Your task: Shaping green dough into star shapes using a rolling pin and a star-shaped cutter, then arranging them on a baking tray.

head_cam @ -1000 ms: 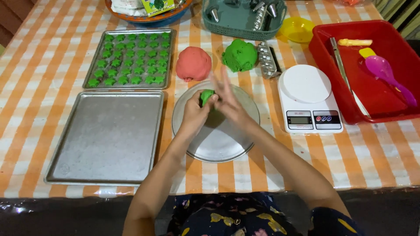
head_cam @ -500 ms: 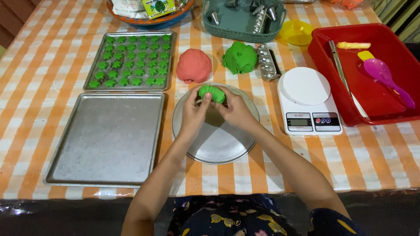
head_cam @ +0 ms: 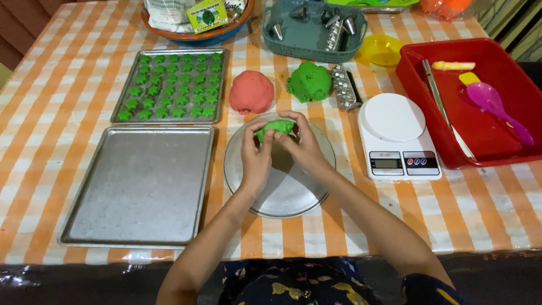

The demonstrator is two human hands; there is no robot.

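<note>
Both my hands meet over a round metal plate (head_cam: 293, 195) at the table's middle. My left hand (head_cam: 255, 157) and my right hand (head_cam: 303, 146) pinch a small flattened piece of green dough (head_cam: 276, 127) between their fingertips, just above the plate's far edge. Beyond the plate lie a big red dough ball (head_cam: 251, 92) and a big green dough ball (head_cam: 309, 82). A baking tray (head_cam: 122, 94) at the upper left carries several rows of small green star-shaped pieces. A bare baking tray (head_cam: 135, 189) lies left of the plate.
A white kitchen scale (head_cam: 397, 135) stands right of the plate, a red tub (head_cam: 480, 138) with a purple spoon and tongs beyond it. At the back are a teal basket (head_cam: 313, 34) with metal nozzles, a yellow bowl (head_cam: 381, 49), an orange-rimmed bowl (head_cam: 197, 35) and a metal cutter (head_cam: 343, 86).
The dough piece went from a small ball rolled between my palms to a flatter piece held in both hands' fingertips, and my hands moved slightly toward the plate's far edge.
</note>
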